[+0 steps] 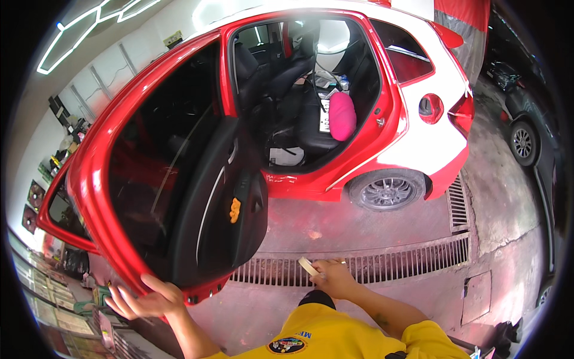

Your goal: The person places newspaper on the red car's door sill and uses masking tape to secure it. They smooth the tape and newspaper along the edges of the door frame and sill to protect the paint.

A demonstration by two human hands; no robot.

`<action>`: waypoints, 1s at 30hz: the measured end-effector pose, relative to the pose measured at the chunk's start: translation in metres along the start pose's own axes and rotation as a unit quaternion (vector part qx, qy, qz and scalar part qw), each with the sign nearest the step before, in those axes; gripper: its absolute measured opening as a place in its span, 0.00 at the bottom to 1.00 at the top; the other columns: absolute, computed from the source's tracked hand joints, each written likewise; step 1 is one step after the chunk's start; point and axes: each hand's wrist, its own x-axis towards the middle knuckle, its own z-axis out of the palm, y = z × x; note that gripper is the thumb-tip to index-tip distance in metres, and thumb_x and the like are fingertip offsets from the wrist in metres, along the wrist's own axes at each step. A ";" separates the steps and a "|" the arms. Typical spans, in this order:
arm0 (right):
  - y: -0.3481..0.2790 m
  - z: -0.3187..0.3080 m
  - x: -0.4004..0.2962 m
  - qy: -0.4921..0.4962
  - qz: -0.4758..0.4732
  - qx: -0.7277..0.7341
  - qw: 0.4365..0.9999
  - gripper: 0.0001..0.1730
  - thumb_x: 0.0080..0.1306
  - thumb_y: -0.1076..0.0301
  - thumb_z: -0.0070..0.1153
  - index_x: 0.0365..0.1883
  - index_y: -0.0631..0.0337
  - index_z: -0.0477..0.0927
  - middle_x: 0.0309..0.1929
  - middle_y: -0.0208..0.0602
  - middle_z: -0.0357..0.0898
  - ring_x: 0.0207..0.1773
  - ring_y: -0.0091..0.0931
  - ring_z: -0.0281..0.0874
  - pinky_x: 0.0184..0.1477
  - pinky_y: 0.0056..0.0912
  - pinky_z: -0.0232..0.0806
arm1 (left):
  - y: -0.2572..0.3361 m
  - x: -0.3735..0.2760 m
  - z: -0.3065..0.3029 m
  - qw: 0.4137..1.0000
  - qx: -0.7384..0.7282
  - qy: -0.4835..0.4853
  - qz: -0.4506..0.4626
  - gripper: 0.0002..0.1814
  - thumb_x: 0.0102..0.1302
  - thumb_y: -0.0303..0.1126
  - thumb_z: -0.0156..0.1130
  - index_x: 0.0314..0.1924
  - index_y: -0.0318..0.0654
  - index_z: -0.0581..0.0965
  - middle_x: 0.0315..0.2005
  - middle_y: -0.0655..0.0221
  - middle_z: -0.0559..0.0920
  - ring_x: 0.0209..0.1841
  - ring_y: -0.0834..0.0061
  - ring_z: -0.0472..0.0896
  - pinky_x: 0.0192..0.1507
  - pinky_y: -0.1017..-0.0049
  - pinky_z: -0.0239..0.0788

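Note:
My left hand [148, 300] is at the lower edge of the red car's opened rear door [94, 179], fingers spread, with nothing in its palm; whether it touches the door I cannot tell. In my right hand [334, 278] is a narrow roll of cream tape [308, 266], held over the floor grate. An orange cloth or sponge [234, 210] rests on the black inner door panel [210, 215]. Through the door opening, a pink cushion [342, 116] and a licence plate [324, 116] lie on the black rear seat [314, 134]. White covers part of the body above the rear wheel [386, 189].
A metal drain grate [412, 261] crosses the floor before me. A dark car [533, 134] stands at the right. The front door [63, 211] also stands out at the left, near shelves and clutter. A black bag [77, 261] sits beyond my left hand.

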 end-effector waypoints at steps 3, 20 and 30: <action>0.064 -0.001 0.015 -0.041 0.184 0.194 0.963 0.23 0.70 0.61 0.67 0.61 0.57 0.81 0.45 0.46 0.90 0.45 0.40 0.89 0.48 0.48 0.77 | 0.086 -0.005 0.010 0.953 -0.283 -0.106 -0.014 0.27 0.67 0.28 0.67 0.65 0.34 0.73 0.65 0.46 0.73 0.74 0.44 0.65 0.75 0.42 0.56; 0.269 -0.056 0.033 0.049 0.430 0.223 0.873 0.13 0.69 0.62 0.69 0.41 0.65 0.85 0.31 0.37 0.86 0.34 0.27 0.81 0.37 0.37 0.71 | 0.253 -0.054 0.174 0.734 -0.457 -0.409 -0.292 0.09 0.63 0.21 0.73 0.43 0.32 0.85 0.42 0.57 0.87 0.47 0.58 0.86 0.53 0.65 0.77; 0.209 -0.136 0.272 -0.119 0.120 0.422 0.890 0.20 0.73 0.73 0.64 0.62 0.66 0.78 0.53 0.36 0.87 0.57 0.22 0.82 0.65 0.31 0.69 | 0.376 -0.069 0.209 0.590 -0.475 -0.554 -0.345 0.12 0.58 0.22 0.80 0.42 0.33 0.87 0.41 0.59 0.86 0.44 0.63 0.87 0.49 0.70 0.77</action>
